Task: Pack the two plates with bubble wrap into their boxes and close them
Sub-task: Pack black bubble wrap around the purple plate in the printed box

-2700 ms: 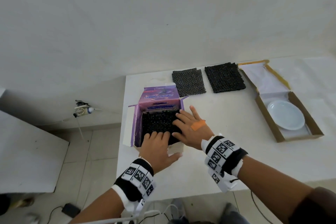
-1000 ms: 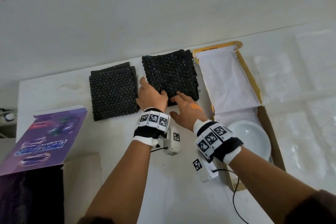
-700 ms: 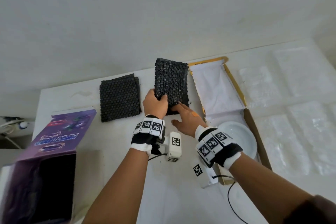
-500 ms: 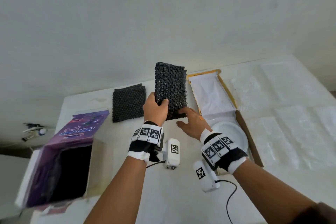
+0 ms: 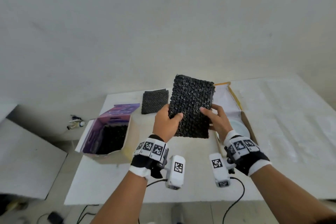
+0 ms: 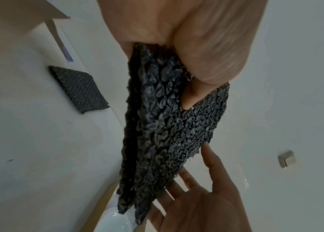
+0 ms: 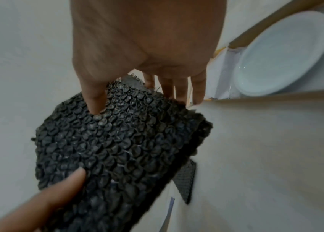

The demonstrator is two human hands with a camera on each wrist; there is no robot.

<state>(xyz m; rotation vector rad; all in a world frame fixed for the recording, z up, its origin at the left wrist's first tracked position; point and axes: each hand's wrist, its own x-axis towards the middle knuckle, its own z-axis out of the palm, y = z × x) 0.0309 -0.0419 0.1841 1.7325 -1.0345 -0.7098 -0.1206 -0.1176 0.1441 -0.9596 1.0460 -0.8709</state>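
Observation:
Both hands hold a folded black bubble wrap sheet [image 5: 190, 107] upright above the table. My left hand [image 5: 171, 117] grips its left edge, thumb on the front. My right hand [image 5: 211, 116] grips its right edge, with the thumb in front and the fingers behind. The wrist views show the same sheet [image 6: 167, 133] [image 7: 117, 149] pinched. A second black sheet [image 5: 154, 101] lies flat at the table's back. The open purple box [image 5: 91, 135] at the left has black wrap inside. The white plate [image 5: 238, 130] sits in the open brown box [image 5: 249, 125], partly hidden by my right hand.
The brown box's lid [image 5: 225, 100] lies open towards the wall. Clear plastic sheets [image 5: 291, 114] cover the table's right side. A lower grey surface [image 5: 27, 160] stands left of the table. Cables trail over the near table edge and on the floor.
Both hands left the purple box and went to the right-hand black sheet. The left hand lifted it off the table, and the right hand now grips it too.

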